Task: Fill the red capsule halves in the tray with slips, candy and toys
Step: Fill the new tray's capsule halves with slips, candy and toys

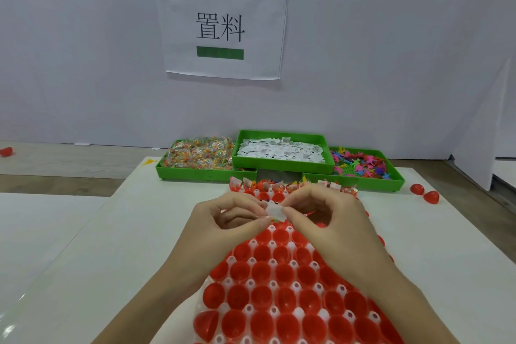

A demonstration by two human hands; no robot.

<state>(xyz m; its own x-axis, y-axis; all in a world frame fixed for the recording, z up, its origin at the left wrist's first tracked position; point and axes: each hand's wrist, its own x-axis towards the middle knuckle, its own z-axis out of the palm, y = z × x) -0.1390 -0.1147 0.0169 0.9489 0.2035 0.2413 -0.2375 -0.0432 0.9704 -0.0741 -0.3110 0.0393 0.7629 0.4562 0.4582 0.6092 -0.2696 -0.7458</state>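
Hands: two, the left hand (231,220) and the right hand (326,218), both raised above the far half of the tray.
Slip in hand: one small white paper slip (273,212), pinched between the two hands.
Left fingers: thumb and forefinger closed on the slip's left edge; the other fingers curl loosely beneath.
Right fingers: thumb and forefinger closed on the slip's right edge; the remaining fingers bend under the palm.
Tray: one white moulded tray (252,244) with round sockets, running from the near edge of the view up to the hands and past them.
Capsule halves: many red capsule halves (282,271) seated open side up in the sockets; exact count cannot be told, since the hands and forearms cover part of the grid. The near rows look hollow; the far row (279,186), beyond the fingers, shows slips and coloured bits sticking out.
Green bins: three, side by side behind the tray.
Left bin (195,174): heaped with wrapped candy (201,152).
Middle bin (282,163): white slips (279,150), set higher than its neighbours.
Right bin (363,181): small multicoloured plastic toys (360,163).
Loose capsule halves: two at the right of the bins (424,193), one at the far left (6,151).
Surface: white table boards (125,232), with a tan gap showing between panels.
Room: plain pale wall; one paper sign (223,28) taped up with two large printed characters and two green strips.
Slip position: above the tray's far rows, touching only the fingertips.
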